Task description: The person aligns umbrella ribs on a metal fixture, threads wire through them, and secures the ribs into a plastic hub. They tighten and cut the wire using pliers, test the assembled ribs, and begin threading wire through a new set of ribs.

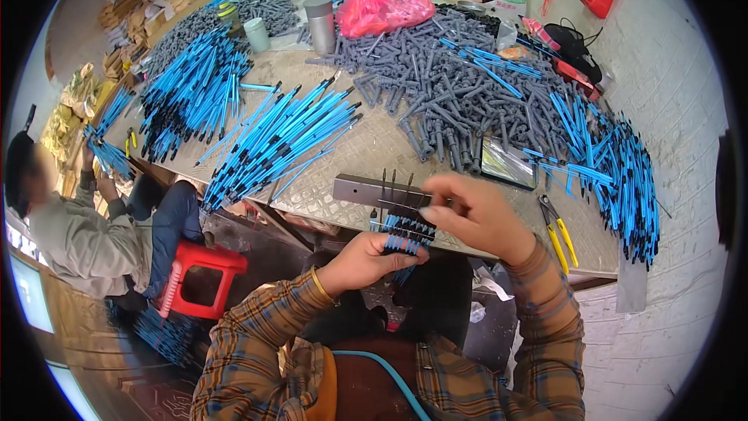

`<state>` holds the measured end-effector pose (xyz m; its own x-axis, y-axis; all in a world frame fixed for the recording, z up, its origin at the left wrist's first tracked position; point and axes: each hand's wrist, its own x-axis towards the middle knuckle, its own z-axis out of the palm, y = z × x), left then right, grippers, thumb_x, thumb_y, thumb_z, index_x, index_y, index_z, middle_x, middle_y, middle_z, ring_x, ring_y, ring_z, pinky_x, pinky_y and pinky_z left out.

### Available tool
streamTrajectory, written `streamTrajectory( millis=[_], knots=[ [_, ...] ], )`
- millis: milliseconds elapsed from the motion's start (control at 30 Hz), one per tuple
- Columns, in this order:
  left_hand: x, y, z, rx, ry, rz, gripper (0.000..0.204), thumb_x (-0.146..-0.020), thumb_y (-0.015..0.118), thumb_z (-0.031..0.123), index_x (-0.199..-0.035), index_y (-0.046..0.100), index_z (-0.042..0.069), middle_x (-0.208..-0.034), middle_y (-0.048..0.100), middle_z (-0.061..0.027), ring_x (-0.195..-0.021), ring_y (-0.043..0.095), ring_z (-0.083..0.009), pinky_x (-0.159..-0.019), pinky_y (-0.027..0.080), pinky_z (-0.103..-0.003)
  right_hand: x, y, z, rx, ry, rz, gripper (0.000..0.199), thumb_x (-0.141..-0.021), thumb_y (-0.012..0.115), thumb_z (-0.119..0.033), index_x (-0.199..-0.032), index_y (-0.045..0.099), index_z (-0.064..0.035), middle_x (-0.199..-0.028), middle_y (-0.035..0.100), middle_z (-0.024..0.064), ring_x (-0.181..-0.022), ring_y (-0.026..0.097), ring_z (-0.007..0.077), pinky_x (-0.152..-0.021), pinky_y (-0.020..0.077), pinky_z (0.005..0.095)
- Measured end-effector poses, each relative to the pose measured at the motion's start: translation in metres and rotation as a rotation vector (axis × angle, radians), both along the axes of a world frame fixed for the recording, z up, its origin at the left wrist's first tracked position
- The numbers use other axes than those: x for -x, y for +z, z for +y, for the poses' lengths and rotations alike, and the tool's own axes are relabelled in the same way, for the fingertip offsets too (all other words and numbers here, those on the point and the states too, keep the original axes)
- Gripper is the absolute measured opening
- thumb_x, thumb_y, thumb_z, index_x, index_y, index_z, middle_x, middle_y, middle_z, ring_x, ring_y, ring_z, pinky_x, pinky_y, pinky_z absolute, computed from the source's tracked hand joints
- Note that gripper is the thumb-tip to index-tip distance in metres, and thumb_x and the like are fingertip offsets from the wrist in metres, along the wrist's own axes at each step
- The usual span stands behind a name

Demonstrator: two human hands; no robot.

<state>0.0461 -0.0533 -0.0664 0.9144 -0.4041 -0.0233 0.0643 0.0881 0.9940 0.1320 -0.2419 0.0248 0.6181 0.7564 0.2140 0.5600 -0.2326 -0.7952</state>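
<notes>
Clutching blue rods (pixel 405 235) at the table edge (pixel 467 243), left hand (pixel 365 261) closed; right hand (pixel 477 217) pinching one.

Two bare hands work at the table edge, the left hand (pixel 360 262) and the right hand (pixel 477 214) at six o'clock. One slotted grey metal block (pixel 366 189) lies beside them. One pair of yellow-handled pliers (pixel 558 232) sits at four o'clock. One pink plastic bag (pixel 382 6) and two grey cylindrical cups (pixel 319 23) stand at twelve o'clock. One red plastic stool (pixel 199 277) is at eight o'clock. The blue plastic rods (pixel 273 140) and grey plastic connectors (pixel 452 86) are too many to count.
</notes>
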Motion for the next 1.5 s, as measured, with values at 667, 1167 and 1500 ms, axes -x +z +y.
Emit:
streamTrajectory(
  millis=[667, 1167, 1500],
  knots=[
    [-0.002, 0.001, -0.006, 0.008, -0.023, -0.047, 0.018, -0.085, 0.056, 0.000, -0.102, 0.064, 0.002, -0.101, 0.065, -0.0057, -0.097, 0.058, -0.0145, -0.086, 0.044, -0.029, -0.095, -0.056, -0.080, 0.308, -0.429, -0.401, 0.017, -0.084, 0.057, -0.020, -0.085, 0.058, -0.0038, -0.084, 0.060, 0.0136, -0.075, 0.059, 0.0314, -0.065, 0.0462, 0.0395],
    [-0.003, 0.003, -0.003, 0.079, 0.014, 0.032, 0.019, -0.086, 0.055, 0.002, -0.104, 0.062, 0.000, -0.102, 0.065, -0.0072, -0.098, 0.059, -0.0167, -0.087, 0.045, -0.030, -0.134, -0.092, -0.092, 0.669, -0.529, -0.634, 0.012, -0.080, 0.050, -0.007, -0.090, 0.054, -0.0028, -0.086, 0.058, 0.0152, -0.077, 0.062, 0.0328, -0.063, 0.0505, 0.0425],
    [0.003, 0.008, -0.006, 0.113, 0.065, 0.078, 0.018, -0.086, 0.057, 0.004, -0.104, 0.062, 0.000, -0.102, 0.065, -0.0077, -0.097, 0.060, -0.0159, -0.087, 0.045, -0.030, -0.135, -0.088, -0.099, 0.524, -0.589, -0.540, 0.013, -0.086, 0.050, -0.017, -0.088, 0.053, -0.0048, -0.083, 0.056, 0.0142, -0.080, 0.057, 0.0350, -0.069, 0.0464, 0.0439]
  ],
)
